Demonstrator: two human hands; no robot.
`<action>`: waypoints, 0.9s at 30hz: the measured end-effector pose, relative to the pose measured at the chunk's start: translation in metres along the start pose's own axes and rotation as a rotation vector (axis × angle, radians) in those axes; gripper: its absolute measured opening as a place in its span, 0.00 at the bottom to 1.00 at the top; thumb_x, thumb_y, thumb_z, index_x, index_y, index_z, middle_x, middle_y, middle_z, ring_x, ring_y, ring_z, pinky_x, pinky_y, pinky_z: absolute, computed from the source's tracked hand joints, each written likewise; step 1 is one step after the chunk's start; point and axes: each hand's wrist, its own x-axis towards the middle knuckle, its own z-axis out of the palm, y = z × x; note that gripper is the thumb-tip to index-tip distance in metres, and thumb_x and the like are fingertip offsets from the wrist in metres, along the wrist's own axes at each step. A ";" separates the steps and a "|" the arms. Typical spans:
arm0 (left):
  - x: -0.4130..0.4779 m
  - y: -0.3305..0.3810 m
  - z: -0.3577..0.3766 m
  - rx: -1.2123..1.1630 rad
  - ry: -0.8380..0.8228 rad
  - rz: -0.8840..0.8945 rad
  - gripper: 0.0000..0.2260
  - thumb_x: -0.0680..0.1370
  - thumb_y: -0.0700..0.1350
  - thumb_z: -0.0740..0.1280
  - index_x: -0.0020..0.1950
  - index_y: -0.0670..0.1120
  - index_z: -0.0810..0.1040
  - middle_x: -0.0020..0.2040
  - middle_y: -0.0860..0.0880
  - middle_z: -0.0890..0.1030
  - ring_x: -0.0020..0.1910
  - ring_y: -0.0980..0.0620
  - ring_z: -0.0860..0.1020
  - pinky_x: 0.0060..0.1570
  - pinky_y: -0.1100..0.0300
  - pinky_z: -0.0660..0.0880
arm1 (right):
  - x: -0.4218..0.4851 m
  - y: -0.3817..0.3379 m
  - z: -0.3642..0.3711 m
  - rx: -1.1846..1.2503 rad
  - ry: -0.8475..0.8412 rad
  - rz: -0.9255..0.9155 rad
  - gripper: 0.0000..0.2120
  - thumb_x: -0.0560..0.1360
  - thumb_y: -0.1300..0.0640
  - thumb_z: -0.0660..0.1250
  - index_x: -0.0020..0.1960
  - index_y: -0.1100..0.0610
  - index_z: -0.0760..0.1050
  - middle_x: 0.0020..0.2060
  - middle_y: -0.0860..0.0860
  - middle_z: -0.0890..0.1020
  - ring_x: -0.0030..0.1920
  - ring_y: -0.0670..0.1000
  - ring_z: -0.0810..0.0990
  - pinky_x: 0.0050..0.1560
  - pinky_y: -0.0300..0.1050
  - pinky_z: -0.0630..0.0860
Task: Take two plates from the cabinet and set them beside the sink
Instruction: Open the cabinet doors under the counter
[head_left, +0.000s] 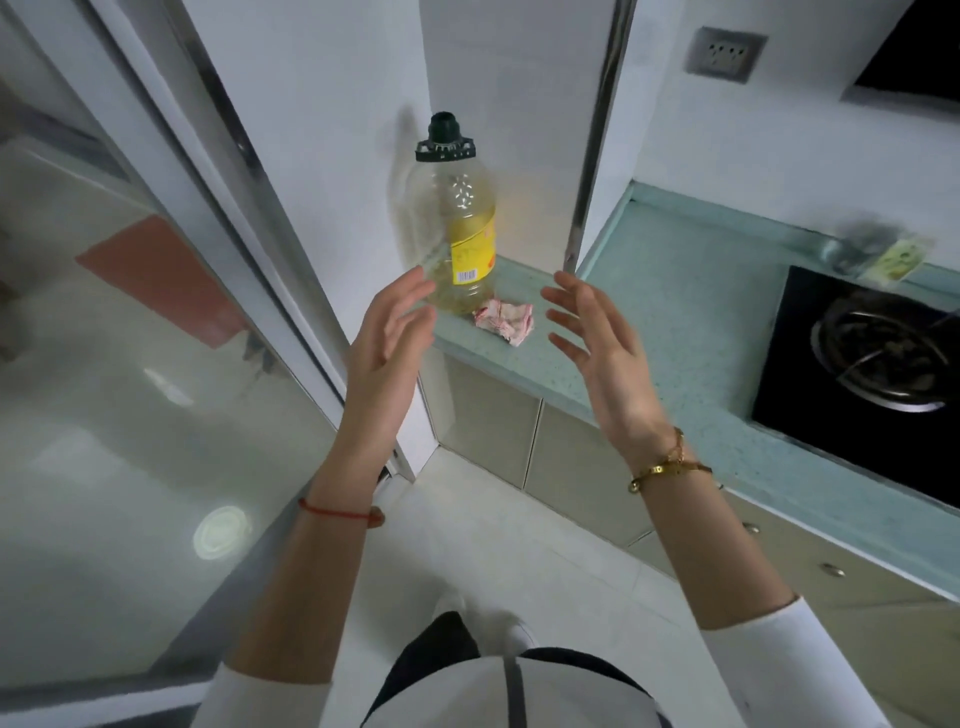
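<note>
- Head view: the left hand (387, 345) and the right hand (597, 343) are raised in front of the body, palms facing each other, fingers spread and holding nothing.
- No plates or sink show; cabinet doors (519, 441) under the counter are shut.
- On the pale green counter (691, 312) stand an oil bottle (460, 223) and, just beside it, a crumpled cloth (505, 321).
- A gas burner (883, 358) sits at the right.

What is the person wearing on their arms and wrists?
The left hand has a thin red string bracelet at the wrist. The right hand has gold bracelets at its wrist. Both forearms are bare, with white sleeves pushed up near the elbows.
</note>
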 end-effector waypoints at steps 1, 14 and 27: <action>0.008 -0.003 -0.003 -0.001 -0.023 -0.006 0.19 0.80 0.48 0.65 0.71 0.50 0.73 0.66 0.53 0.79 0.67 0.55 0.76 0.69 0.48 0.73 | 0.002 0.003 0.004 0.005 0.026 0.002 0.18 0.84 0.50 0.56 0.69 0.55 0.74 0.62 0.50 0.81 0.64 0.49 0.78 0.70 0.54 0.73; 0.063 -0.040 -0.031 -0.019 -0.252 -0.050 0.18 0.80 0.47 0.65 0.69 0.51 0.75 0.66 0.52 0.80 0.68 0.51 0.77 0.69 0.45 0.72 | 0.009 0.029 0.041 -0.003 0.229 -0.002 0.18 0.84 0.52 0.54 0.70 0.57 0.73 0.64 0.52 0.80 0.66 0.53 0.77 0.71 0.55 0.71; 0.055 -0.228 0.019 -0.035 -0.281 0.030 0.13 0.81 0.41 0.64 0.66 0.44 0.77 0.62 0.47 0.82 0.64 0.48 0.79 0.69 0.44 0.71 | 0.034 0.206 -0.004 -0.054 0.254 -0.125 0.15 0.84 0.51 0.56 0.66 0.52 0.76 0.61 0.49 0.82 0.63 0.51 0.79 0.67 0.51 0.74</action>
